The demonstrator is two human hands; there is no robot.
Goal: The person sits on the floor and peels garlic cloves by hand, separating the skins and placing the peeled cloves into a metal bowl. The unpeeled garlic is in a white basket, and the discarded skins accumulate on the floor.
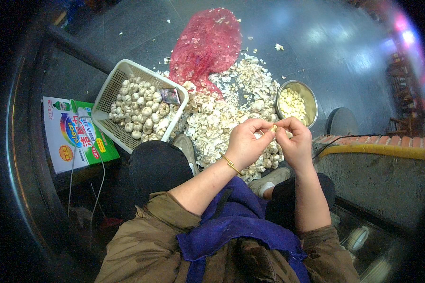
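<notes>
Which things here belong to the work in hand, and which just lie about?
Part of the work:
small pale clove between left hand and right hand
white plastic basket of garlic bulbs
round metal bowl of peeled cloves
papery white skins

Apparently just lying about:
small rectangular phone-like device in the basket
green-and-white box
red mesh bag

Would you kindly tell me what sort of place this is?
Probably a food-prep spot, perhaps in an eatery: a basket of garlic, a bowl of peeled cloves and a heap of skins on the floor.
</notes>
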